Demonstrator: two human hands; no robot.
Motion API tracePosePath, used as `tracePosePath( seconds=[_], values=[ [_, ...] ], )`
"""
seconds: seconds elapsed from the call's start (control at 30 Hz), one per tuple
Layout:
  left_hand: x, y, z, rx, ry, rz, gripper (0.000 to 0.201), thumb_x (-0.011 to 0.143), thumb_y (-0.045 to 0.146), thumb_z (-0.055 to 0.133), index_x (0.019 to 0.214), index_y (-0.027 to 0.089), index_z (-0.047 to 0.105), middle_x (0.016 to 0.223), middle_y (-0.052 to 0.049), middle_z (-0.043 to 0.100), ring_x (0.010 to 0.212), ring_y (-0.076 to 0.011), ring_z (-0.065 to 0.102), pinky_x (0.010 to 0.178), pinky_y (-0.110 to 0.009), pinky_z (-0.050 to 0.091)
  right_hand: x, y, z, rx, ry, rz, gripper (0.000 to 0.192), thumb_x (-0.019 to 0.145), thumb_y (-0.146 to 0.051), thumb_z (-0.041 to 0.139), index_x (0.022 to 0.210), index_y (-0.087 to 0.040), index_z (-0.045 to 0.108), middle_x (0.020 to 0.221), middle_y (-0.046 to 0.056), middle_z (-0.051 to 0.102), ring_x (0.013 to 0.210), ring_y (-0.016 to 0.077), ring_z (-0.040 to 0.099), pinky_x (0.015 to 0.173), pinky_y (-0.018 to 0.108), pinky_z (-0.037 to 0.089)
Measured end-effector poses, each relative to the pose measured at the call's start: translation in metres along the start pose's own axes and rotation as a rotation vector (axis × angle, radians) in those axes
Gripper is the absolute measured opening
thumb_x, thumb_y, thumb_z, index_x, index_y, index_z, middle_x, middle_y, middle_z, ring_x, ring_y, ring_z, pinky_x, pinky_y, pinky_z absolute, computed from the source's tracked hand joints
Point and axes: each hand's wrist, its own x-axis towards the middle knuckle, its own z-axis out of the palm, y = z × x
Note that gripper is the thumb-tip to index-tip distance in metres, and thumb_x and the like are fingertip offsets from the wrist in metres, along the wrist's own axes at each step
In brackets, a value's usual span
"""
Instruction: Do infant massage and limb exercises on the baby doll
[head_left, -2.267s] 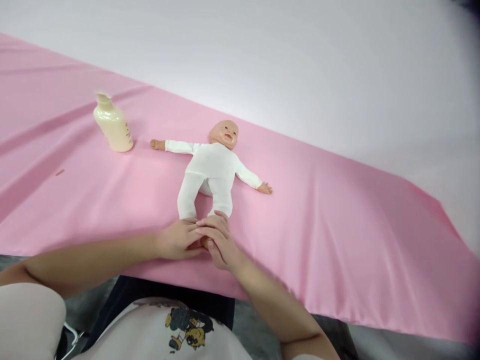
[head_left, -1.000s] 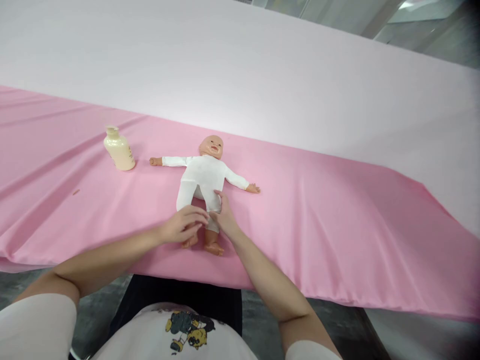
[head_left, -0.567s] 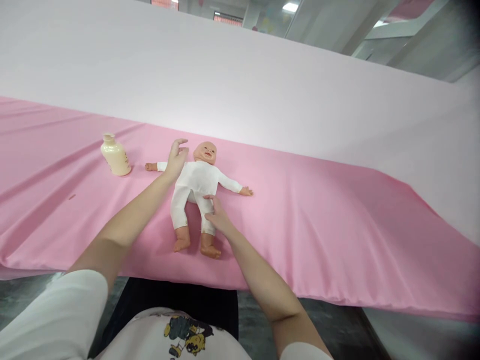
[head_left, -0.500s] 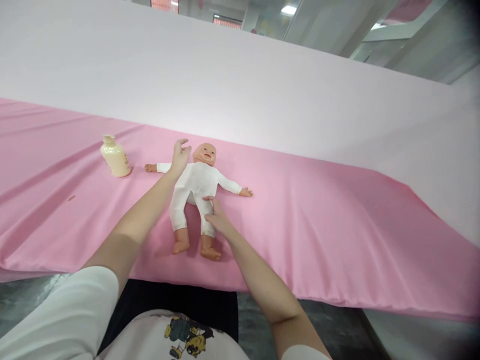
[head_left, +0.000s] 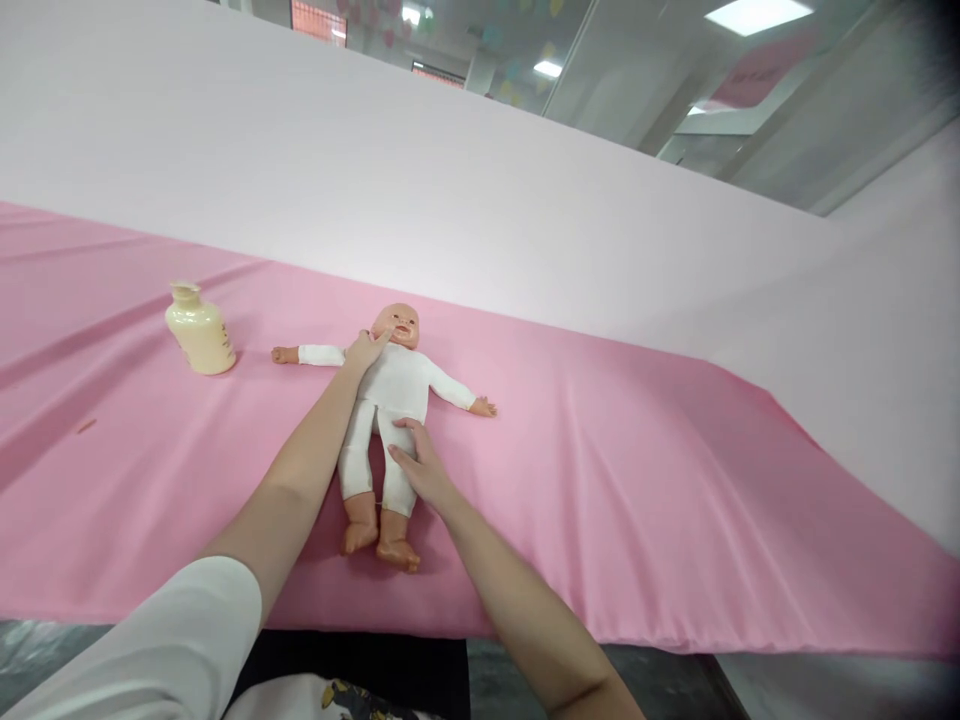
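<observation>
The doll (head_left: 395,385) lies face up on the pink cover (head_left: 645,480), left of centre, head (head_left: 397,320) at the far end and feet (head_left: 398,556) near. The left forearm (head_left: 289,490) extends from the near left along the doll's left-lying side. The left hand (head_left: 365,350) is at the shoulder, just beside the head, its thumb extended toward the chin; the other fingers are mostly hidden, so their grip cannot be determined. The right forearm (head_left: 517,590) enters from the near right. The right hand (head_left: 422,470) lies at the right-lying leg (head_left: 395,490), thumb and forefinger spread over the thigh; whether it grips cannot be determined.

Edges: the feet lie near the cover's near edge. A white panel (head_left: 525,250) stands along the far edge, near the head. The cover extends widely right of the doll. To the left, a bottle (head_left: 202,332) stands well apart from the hands.
</observation>
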Motion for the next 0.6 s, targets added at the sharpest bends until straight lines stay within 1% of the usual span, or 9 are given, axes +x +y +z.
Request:
tracePosePath(
  seconds=[0.1,0.2,0.27,0.4,0.53,0.6],
  values=[
    [0.002,0.004,-0.003,0.094,-0.040,0.022,0.073,0.089,0.072,0.052,0.125,0.010,0.062,0.129,-0.024,0.070,0.118,-0.0353,0.070,0.096,-0.037,0.053,0.001,0.004,0.001,0.008,0.025,-0.016,0.040,0.088,-0.039,0.060,0.127,-0.029,0.054,0.129,0.005,0.055,0.106,0.0210,0.059,0.097,0.040,0.051],
    [0.004,0.011,-0.003,0.192,-0.097,-0.022,0.077,0.088,0.075,0.050,0.124,0.009,0.067,0.126,-0.024,0.071,0.119,-0.0378,0.069,0.098,-0.039,0.053,0.001,0.006,0.000,0.016,0.031,-0.024,0.040,0.087,-0.038,0.062,0.126,-0.029,0.054,0.118,0.004,0.060,0.097,0.0210,0.060,0.087,0.038,0.055],
    [0.004,0.013,-0.003,0.208,-0.104,-0.042,0.081,0.089,0.077,0.046,0.125,0.008,0.069,0.126,-0.025,0.071,0.120,-0.0389,0.069,0.099,-0.041,0.053,0.000,0.006,-0.002,0.016,0.023,-0.023,0.039,0.087,-0.037,0.062,0.125,-0.030,0.055,0.111,0.003,0.061,0.090,0.0207,0.061,0.081,0.037,0.056],
    [0.000,0.010,-0.003,0.125,-0.070,0.008,0.089,0.089,0.081,0.036,0.125,0.007,0.069,0.123,-0.026,0.072,0.115,-0.0388,0.071,0.096,-0.040,0.055,-0.001,0.005,-0.003,0.038,0.026,-0.039,0.038,0.087,-0.037,0.061,0.124,-0.029,0.055,0.103,0.003,0.062,0.078,0.0196,0.059,0.072,0.036,0.056],
    [-0.004,0.007,-0.005,0.039,-0.056,0.024,0.084,0.093,0.077,0.034,0.126,0.009,0.068,0.121,-0.024,0.074,0.111,-0.0363,0.072,0.095,-0.040,0.055,-0.002,0.007,-0.003,0.037,0.016,-0.041,0.039,0.089,-0.039,0.059,0.126,-0.030,0.053,0.099,0.002,0.062,0.076,0.0198,0.059,0.071,0.036,0.055],
    [-0.006,0.007,-0.006,0.030,-0.047,0.019,0.083,0.093,0.078,0.032,0.124,0.010,0.069,0.122,-0.022,0.074,0.112,-0.0361,0.072,0.095,-0.041,0.055,-0.002,0.009,-0.002,0.021,-0.010,-0.030,0.040,0.091,-0.041,0.056,0.129,-0.031,0.050,0.093,0.001,0.060,0.072,0.0194,0.057,0.068,0.035,0.054]
  ],
)
